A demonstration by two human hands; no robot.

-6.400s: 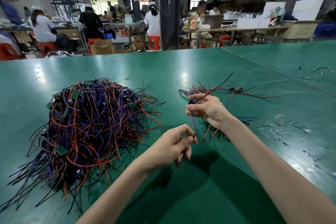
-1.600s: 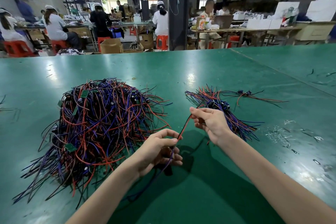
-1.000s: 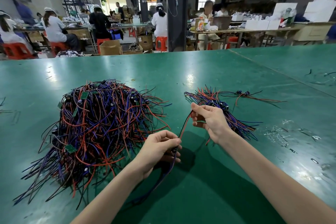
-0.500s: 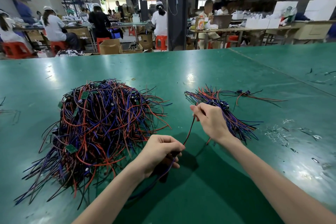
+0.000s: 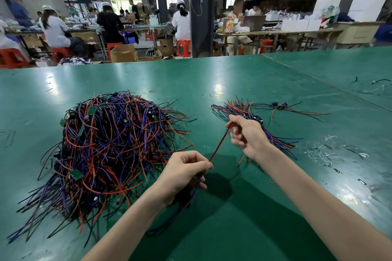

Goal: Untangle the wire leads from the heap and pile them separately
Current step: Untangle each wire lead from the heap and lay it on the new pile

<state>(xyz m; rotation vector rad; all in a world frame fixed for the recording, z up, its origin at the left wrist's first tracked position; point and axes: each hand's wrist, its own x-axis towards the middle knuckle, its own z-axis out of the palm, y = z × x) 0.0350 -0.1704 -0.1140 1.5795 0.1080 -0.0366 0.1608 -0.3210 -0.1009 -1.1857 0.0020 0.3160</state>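
Observation:
A big tangled heap of red, blue and black wire leads point(image 5: 106, 146) with small green boards lies on the left of the green table point(image 5: 212, 82). A smaller sorted pile of leads point(image 5: 239, 108) lies to the right, partly hidden behind my right hand. A single wire lead point(image 5: 219, 145), red and black, runs taut between my hands. My left hand point(image 5: 184, 172) pinches its lower end, and blue strands hang below that hand. My right hand point(image 5: 246, 135) grips its upper end just in front of the sorted pile.
Two loose leads point(image 5: 282, 107) lie right of the sorted pile. Clear scraps point(image 5: 326, 148) and stray bits of wire point(image 5: 373, 81) dot the table's right side. Beyond the far edge, seated workers, benches, red stools and a dark pillar point(image 5: 201, 10) fill the hall.
My right hand has drawn its end of the lead up and to the right, pulling it straighter. My left hand has kept its pinch and barely shifted.

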